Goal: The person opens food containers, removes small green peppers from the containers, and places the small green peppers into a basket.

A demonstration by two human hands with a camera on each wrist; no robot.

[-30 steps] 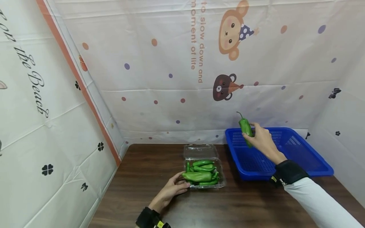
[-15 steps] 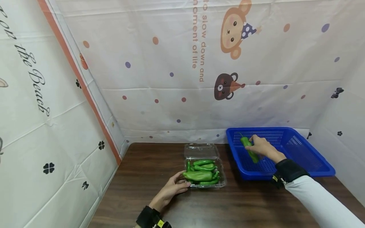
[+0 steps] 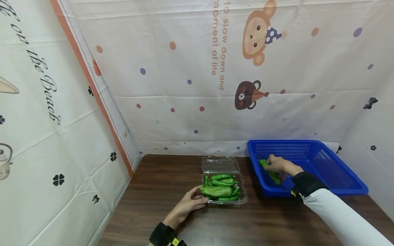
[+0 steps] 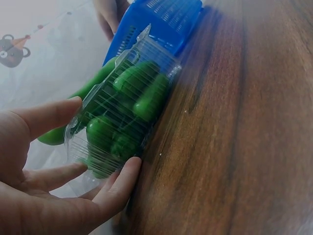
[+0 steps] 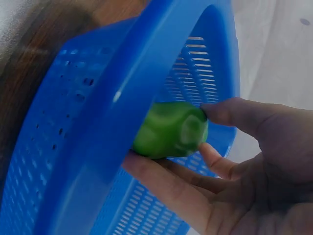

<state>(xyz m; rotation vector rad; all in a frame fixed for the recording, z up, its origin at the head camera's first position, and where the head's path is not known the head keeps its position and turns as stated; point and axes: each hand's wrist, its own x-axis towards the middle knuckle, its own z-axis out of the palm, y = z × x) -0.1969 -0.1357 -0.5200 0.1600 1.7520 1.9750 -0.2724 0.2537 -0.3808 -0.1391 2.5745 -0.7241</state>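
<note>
My right hand [image 3: 279, 164] is down inside the blue plastic basket [image 3: 340, 165], holding a green pepper [image 3: 274, 177] low in it. In the right wrist view the thumb and fingers lie around this pepper [image 5: 171, 128], and the basket's rim hides part of it. My left hand [image 3: 186, 205] rests against the near left corner of a clear plastic clamshell box [image 3: 244, 197]. Its fingers are nearly straight, with tips at the box's rim and side wall in the left wrist view. Several green peppers [image 3: 217, 191] fill the box, and one sticks out over the rim.
Behind the box its clear lid [image 3: 220, 164] lies folded back. The dark wooden table [image 3: 167, 177] carries the box on the left and the basket on the right. A printed white cloth [image 3: 184, 126] stands along the back and both sides.
My right hand has lowered the green pepper from above the basket's left rim down into the basket. The left hand stays at the box, and the head view has shifted slightly.
</note>
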